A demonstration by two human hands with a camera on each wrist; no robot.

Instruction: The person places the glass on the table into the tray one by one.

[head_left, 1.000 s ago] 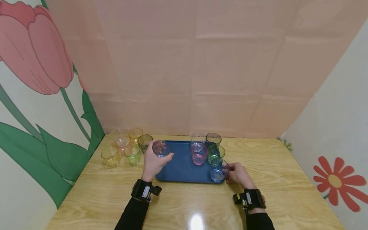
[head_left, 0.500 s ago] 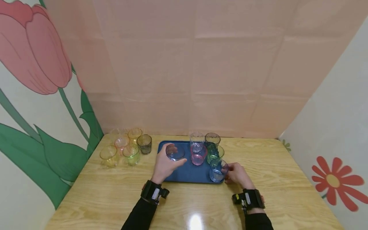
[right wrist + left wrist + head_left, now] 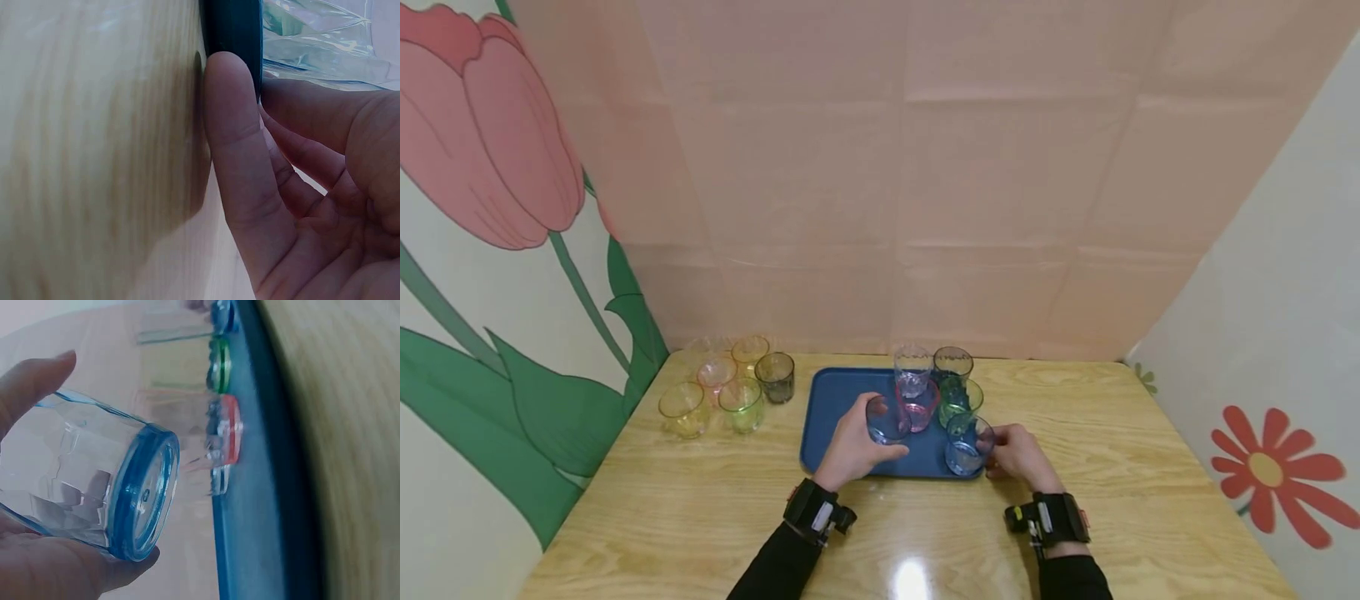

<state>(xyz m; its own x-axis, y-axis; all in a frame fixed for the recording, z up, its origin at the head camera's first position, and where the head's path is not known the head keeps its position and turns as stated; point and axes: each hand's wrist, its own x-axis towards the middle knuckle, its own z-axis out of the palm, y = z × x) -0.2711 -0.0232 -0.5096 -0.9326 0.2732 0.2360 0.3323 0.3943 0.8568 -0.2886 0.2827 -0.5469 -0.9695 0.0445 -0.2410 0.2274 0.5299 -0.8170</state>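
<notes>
the left hand (image 3: pixel 854 445) holds a pale blue glass (image 3: pixel 887 423), thumb on one side and fingers curled round the other, over the front half of the blue tray (image 3: pixel 833 393). the left wrist view shows the glass's thick blue base apart from the tray floor, so it hangs in the air. the right hand (image 3: pixel 1021 458) pinches the tray's rim near its front right corner, its thumb against the outer side (a finger sits just beside the glass there).

that glass, a deeper blue glass (image 3: pixel 964 457), stands upright on the tray's front right part. behind it is a green glass (image 3: pixel 962 403), with a dark glass (image 3: pixel 952 362) farther back; to the left are a pink glass (image 3: pixel 917 412) and, behind that, a clear glass (image 3: pixel 913 372).

the tray lies on a wooden bench (image 3: pixel 925 533). left of it, on the wood, more glasses are grouped, among them a yellow glass (image 3: pixel 684 413), a light green glass (image 3: pixel 742 410) and a grey glass (image 3: pixel 776 382).
</notes>
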